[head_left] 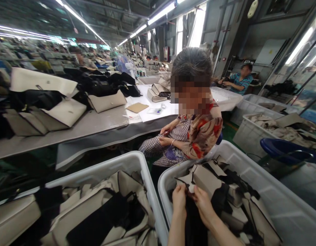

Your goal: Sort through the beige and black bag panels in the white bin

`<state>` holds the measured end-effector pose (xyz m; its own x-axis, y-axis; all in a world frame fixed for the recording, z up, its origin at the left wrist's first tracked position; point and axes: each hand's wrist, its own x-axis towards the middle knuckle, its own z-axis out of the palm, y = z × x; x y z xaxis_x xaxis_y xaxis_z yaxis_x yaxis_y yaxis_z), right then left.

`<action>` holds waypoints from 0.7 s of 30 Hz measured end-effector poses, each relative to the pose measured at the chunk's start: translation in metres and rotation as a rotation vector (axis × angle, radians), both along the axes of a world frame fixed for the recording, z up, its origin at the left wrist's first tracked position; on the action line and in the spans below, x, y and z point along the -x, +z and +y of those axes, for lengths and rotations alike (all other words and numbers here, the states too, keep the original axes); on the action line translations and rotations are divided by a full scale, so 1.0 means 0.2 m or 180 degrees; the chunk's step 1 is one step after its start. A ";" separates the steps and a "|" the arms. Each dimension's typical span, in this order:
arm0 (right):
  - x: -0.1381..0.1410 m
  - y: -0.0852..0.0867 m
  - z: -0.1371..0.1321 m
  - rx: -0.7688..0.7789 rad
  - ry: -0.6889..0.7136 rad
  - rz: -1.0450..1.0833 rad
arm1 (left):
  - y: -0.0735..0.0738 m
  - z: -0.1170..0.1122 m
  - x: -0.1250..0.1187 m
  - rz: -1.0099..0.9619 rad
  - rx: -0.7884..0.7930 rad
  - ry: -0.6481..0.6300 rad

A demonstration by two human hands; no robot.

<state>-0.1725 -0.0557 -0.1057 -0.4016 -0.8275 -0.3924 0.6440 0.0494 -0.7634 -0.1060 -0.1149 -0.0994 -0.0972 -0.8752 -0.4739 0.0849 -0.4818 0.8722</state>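
Observation:
Over the front edge of the right-hand white bin, both of my hands hold what looks like a bag piece (192, 218), with black material hanging down between my forearms. My left hand (179, 199) has its fingers curled in on the piece's upper edge. Close beside it, my right hand (202, 201) pinches the same edge, near a small white patch. The exact shape of the piece is partly covered by my fingers. Right behind my hands, cream bag panels with dark edging (205, 179) lie heaped with black ones.
The right white bin (273, 198) and left white bin (145, 177) hold cream and black bag parts. A seated person (198, 136) is just beyond them. Cream bags (63, 112) lie on the long table (104, 121). A blue stool (283, 148) stands at right.

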 end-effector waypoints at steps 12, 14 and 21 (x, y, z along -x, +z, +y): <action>-0.05 0.17 0.07 0.0383 -0.0023 -0.0412 | 0.08 0.10 0.03 0.0704 0.0155 0.0040; -0.04 0.20 0.05 0.0421 -0.0029 -0.0383 | 0.12 0.08 0.04 0.0711 0.0210 -0.0006; -0.06 0.24 0.01 0.0420 0.0084 -0.0162 | 0.21 0.00 -0.02 0.0410 0.0281 -0.0305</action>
